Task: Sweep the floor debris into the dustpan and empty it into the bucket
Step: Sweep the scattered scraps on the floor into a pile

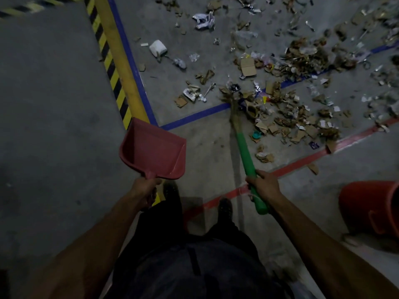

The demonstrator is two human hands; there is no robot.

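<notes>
Head view: broom (241,139) at the near edge of the debris (287,117), dustpan (153,149) held off the floor
Sweeping is best done in short strokes gathering scraps into one heap before lowering the pan flat; right hand (262,186) fingers clamped round the green handle, arm forward; left hand (144,188) fingers wrapped on the pan's handle, pan empty and tilted; red bucket (371,208) stands near, to the right

Dustpan (152,153): held off the floor at left, in the left hand (145,188). Broom (246,145): right of it, in the right hand (263,186), its blurred bristles apparently reaching the debris (287,117) ahead. Bucket (372,207): far right, behind the debris.
</notes>
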